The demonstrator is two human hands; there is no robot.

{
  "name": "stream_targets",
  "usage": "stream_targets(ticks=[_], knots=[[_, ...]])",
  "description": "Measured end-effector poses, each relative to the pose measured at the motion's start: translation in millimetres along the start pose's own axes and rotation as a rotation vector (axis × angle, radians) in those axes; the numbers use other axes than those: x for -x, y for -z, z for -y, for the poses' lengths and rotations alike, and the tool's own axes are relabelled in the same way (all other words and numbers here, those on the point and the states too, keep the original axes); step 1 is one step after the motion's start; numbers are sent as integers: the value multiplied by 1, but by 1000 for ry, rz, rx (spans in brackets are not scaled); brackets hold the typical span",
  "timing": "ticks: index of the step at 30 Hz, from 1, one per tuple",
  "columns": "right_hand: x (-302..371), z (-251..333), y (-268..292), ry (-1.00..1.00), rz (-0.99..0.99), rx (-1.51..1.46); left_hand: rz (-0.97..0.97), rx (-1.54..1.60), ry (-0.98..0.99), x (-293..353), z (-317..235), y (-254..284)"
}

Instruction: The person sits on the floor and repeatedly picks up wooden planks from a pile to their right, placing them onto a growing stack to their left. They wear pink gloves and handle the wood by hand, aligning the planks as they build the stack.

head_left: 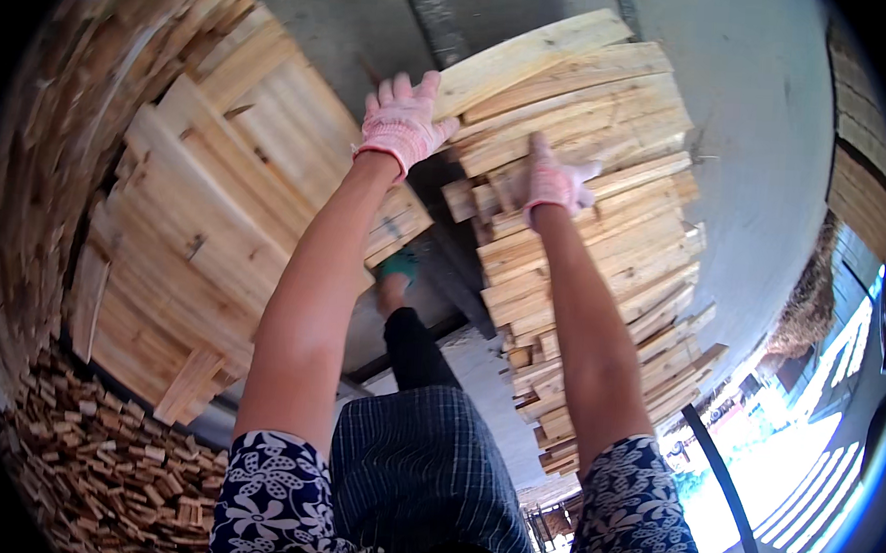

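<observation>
Both gloved hands have fingers spread: the left hand [401,126] at one end of the farthest board [534,61], the right hand [556,180] over the stacked boards [635,252]. Whether they touch wood, I can't tell.

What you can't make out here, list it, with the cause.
Head view, all:
Left hand: palm hidden by its back.
Right hand: blurred, contact with the boards unclear.
Some boards: covered by the right forearm.
Outdoor area: lost in glare.
Left wood stack: cut off by lens rim.
</observation>
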State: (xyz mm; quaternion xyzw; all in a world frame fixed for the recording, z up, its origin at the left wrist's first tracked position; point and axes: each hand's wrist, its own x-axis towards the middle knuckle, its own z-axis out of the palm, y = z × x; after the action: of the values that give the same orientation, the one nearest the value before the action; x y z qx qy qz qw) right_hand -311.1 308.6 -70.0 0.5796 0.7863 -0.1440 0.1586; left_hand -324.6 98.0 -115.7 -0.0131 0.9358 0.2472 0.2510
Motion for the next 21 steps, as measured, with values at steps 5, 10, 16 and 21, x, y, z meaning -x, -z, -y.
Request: stream_targets(ticks=[5, 10, 16, 21], knots=[[-16, -20, 17, -149, 16, -294, 299, 225, 164, 21, -44, 15], [-81, -69, -3, 52, 20, -9, 158, 626, 254, 141, -34, 4], [-49, -32, -1, 217, -100, 348, 46, 725, 502, 330, -8, -4], [-80, -64, 25, 265, 124, -204, -517, 792, 705, 337, -9, -55]])
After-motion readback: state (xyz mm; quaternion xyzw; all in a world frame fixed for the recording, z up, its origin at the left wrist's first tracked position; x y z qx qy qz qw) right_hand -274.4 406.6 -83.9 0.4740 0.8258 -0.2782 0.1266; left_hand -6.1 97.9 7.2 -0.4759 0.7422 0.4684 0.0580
